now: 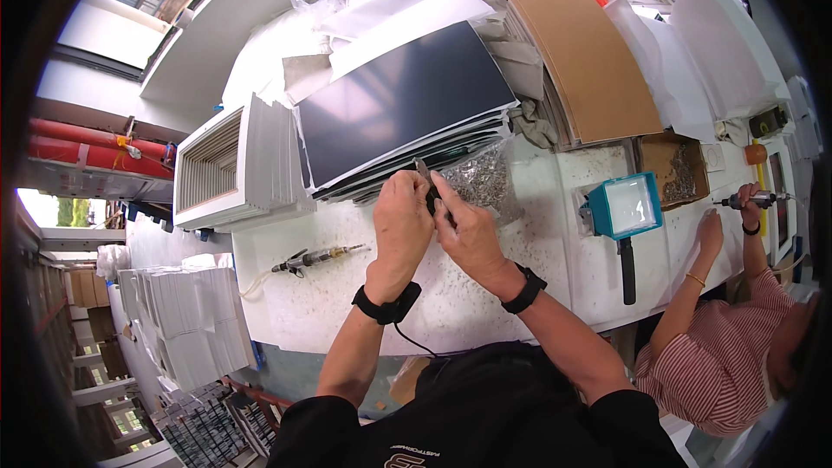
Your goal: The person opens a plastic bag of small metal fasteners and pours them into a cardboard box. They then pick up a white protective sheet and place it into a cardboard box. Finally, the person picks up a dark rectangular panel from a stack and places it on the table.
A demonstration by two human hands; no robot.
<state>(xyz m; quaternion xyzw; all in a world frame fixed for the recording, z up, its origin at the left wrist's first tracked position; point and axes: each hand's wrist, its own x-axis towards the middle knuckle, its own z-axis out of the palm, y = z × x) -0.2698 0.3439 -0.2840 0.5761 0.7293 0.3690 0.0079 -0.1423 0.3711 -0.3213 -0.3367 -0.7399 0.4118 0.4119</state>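
Note:
My left hand (403, 218) and my right hand (472, 232) come together over the table, in front of a stack of dark glossy panels (403, 104). Both are closed, fingers pinched around a small dark and silvery metal piece (422, 168). Its upper tip sticks out between my fingers; the rest is hidden, so its kind cannot be told. Just beyond my right hand lies a clear plastic bag of small metal screws (487, 180). To the left of my left hand, a powered screwdriver (319, 257) with a cable rests on the table.
White slatted frames (212, 169) stand stacked at left. Right of my hands are a teal box-shaped tool (626, 208) with a black handle, a cardboard box of screws (680, 169) and brown boards (589, 69). At far right a co-worker in a striped shirt (715, 364) holds another screwdriver (754, 199).

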